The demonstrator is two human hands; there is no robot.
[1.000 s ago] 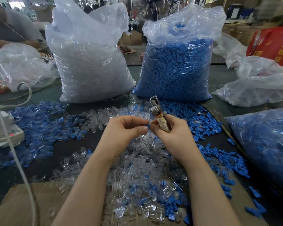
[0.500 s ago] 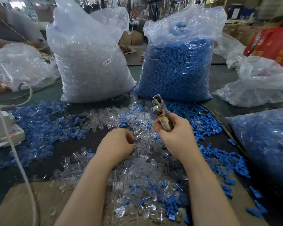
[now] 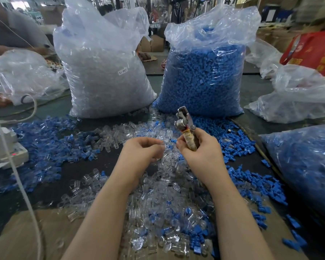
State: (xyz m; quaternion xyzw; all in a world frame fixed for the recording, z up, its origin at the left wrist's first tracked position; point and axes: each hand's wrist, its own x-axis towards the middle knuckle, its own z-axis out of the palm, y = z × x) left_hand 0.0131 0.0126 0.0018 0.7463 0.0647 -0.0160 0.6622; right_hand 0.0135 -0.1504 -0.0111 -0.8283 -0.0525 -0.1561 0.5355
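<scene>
Where the dark work table [image 3: 105,166] runs back into a cluttered workshop, a brown cardboard sheet [image 3: 26,237] covers its near edge. Loose parts lie all over the table: transparent plastic sleeves [image 3: 158,203] heaped in the middle and small blue plastic caps [image 3: 45,147] spread to both sides (too many of either to count).

Two tall bags stand side by side at the back, one clear bag of transparent pieces [image 3: 101,72] and one clear bag of blue pieces [image 3: 204,76]. A third bag of blue pieces [image 3: 308,166] lies at the right edge. Two slack clear bags sit well apart, one far left [image 3: 23,76] and one far right [image 3: 298,96], with one red sack [image 3: 311,51] behind. One white box [image 3: 4,147] trails a white cable [image 3: 17,177].

Both hands hover above the middle heap. The right hand [image 3: 201,152] is curled tight round the taped handle of one metal hand tool [image 3: 184,122], whose head points up and away. Just beside it, the left hand [image 3: 141,152] pinches one small transparent piece [image 3: 162,147] at its fingertips, near the handle.
</scene>
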